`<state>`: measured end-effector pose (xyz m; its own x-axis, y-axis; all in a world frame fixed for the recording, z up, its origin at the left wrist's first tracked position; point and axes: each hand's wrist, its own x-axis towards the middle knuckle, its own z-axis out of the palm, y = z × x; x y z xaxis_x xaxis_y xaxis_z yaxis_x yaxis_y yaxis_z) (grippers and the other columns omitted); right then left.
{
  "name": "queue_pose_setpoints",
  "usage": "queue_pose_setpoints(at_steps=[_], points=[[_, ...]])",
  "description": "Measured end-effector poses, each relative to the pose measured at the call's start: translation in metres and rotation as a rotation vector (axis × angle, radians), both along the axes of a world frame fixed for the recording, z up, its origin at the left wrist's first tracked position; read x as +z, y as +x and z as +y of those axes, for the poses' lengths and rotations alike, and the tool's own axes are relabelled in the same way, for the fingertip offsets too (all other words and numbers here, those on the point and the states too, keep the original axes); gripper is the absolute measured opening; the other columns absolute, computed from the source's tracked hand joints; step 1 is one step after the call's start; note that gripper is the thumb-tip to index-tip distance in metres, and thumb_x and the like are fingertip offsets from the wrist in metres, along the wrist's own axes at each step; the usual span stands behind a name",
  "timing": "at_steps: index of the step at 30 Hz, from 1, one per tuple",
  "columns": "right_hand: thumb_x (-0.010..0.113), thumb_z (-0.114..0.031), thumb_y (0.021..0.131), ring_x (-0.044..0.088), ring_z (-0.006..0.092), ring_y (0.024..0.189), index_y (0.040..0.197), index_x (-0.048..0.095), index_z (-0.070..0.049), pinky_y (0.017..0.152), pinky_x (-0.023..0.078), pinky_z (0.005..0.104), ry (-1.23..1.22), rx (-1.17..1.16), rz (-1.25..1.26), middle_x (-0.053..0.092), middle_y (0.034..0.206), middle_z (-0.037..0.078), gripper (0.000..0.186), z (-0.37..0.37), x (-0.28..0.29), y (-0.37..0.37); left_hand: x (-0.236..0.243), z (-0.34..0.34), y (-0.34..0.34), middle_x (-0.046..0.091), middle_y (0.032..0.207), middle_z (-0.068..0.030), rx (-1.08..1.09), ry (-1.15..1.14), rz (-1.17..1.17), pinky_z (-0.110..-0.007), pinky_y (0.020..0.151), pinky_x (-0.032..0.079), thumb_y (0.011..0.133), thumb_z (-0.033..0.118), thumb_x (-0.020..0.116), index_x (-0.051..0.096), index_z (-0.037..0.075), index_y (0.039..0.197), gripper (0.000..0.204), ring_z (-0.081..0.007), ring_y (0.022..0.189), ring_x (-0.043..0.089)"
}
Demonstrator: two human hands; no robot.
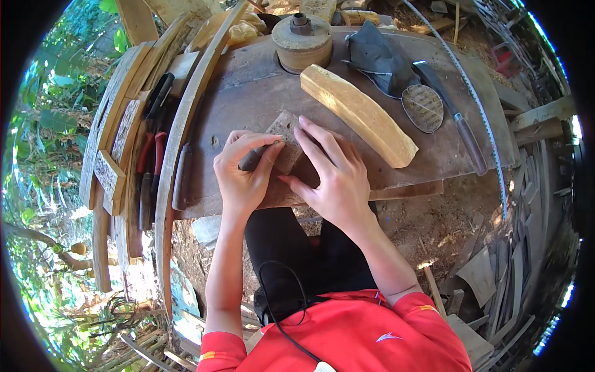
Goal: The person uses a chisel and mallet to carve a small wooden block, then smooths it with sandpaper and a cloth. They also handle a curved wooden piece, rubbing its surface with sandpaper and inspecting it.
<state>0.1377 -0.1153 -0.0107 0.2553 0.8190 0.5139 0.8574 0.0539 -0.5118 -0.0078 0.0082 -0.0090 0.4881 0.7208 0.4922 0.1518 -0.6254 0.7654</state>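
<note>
My left hand [243,162] is closed in a pinch, thumb and forefinger tips together over a small dark thing too tiny to name. Right under it lies a small brown block [285,126] with a speckled, worn face, on the wooden tabletop [242,93]. A dark rounded piece beside the block is partly hidden behind the left fingers. My right hand [334,177] has its fingers stretched apart, forefinger tip by the block's right edge and thumb near its lower end. Whether it presses on the block I cannot tell.
A curved yellowish timber piece [359,115] lies beyond my right hand. Farther right are a dark cloth [379,59], an oval disc [423,109], a wooden-handled knife [455,118] and a long saw blade [474,93]. Red-handled pliers [152,152] sit left; a round spindle [302,42] stands behind.
</note>
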Motion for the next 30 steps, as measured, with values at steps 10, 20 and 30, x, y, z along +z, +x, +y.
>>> queue_pose_setpoints(at_steps=[10, 20, 30], points=[[0.089, -0.031, 0.085, 0.054, 0.0421, 0.14, 0.147, 0.059, 0.003, 0.117, 0.041, 0.0527, 0.001, -0.375, -0.178, 0.059, 0.15, 0.022, 0.077, -0.054, 0.062, 0.052, 0.005, -0.004, 0.0, 0.08, 0.092, -0.0073, 0.062, 0.091, 0.003, -0.032, 0.084, 0.055, 0.08, -0.006, 0.084, 0.081, 0.005, 0.117, 0.039, -0.0193, 0.087, 0.07], [0.08, -0.029, 0.098, 0.074, 0.0344, 0.104, 0.131, 0.06, 0.006, 0.094, 0.056, 0.0424, -0.064, -0.218, 0.222, 0.075, 0.113, 0.021, 0.053, -0.061, 0.062, 0.058, 0.0, -0.002, 0.0, 0.082, 0.092, -0.0055, 0.072, 0.061, -0.003, -0.04, 0.097, 0.053, 0.079, 0.003, 0.088, 0.062, 0.008, 0.148, 0.073, -0.0252, 0.094, 0.074], [0.084, -0.037, 0.094, 0.076, 0.0334, 0.092, 0.129, 0.061, 0.005, 0.082, 0.059, 0.0402, -0.044, 0.012, -0.01, 0.074, 0.104, 0.019, 0.059, -0.094, 0.069, 0.05, -0.005, -0.002, -0.002, 0.08, 0.084, -0.0029, 0.101, 0.044, -0.042, -0.034, 0.095, 0.055, 0.076, 0.004, 0.089, 0.056, 0.007, 0.155, 0.086, -0.0164, 0.087, 0.074]])
